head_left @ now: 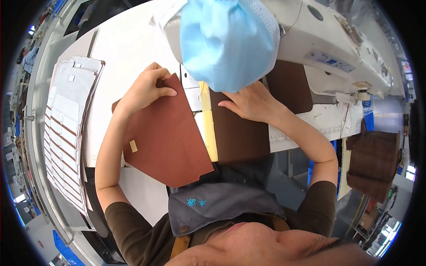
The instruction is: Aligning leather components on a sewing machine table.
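My left hand [148,88] is closed on the upper edge of a reddish-brown leather-like panel [166,133], thumb on its face and fingers curled at the edge. A small yellowish tab [133,146] shows on that panel near its left side. To the right lies a dark brown panel [239,137], with a pale yellow strip [208,128] along its left edge. My right hand [255,104] rests on the dark panel, its thumb stretched out. Its other fingertips are hidden behind a light blue face mask [226,44], which covers the sewing machine's [319,48] needle area.
A fanned stack of grey-white pieces with brown edges [66,128] lies on the white table [120,48] at left. Another dark brown piece [288,86] sits under the machine arm. Brown panels [372,164] hang at far right, past the table's edge.
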### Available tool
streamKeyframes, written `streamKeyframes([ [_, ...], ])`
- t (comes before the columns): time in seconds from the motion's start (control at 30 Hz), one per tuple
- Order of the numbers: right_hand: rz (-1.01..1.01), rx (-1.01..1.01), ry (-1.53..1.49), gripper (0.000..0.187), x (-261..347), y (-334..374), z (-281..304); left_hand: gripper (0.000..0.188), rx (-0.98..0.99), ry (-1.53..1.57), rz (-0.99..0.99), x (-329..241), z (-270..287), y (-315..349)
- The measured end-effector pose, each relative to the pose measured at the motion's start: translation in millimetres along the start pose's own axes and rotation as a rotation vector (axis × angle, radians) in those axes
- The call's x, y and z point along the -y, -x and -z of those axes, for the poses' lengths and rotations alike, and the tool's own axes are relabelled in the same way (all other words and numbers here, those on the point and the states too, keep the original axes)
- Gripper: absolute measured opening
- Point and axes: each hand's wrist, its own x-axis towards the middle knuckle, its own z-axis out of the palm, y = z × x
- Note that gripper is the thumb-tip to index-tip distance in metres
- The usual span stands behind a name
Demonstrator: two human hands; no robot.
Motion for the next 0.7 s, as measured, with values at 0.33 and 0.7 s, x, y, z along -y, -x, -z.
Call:
streamKeyframes([
  [0.33, 0.03, -0.014, 0.031, 0.047, 1, 2, -8, 0.016, -0.152, 0.203, -0.477, -31, -41, 0],
  [0.7, 0.012, -0.012, 0.025, 0.049, 1, 3, -9, 0.039, -0.352, -0.153, -0.614, -29, -47, -9],
])
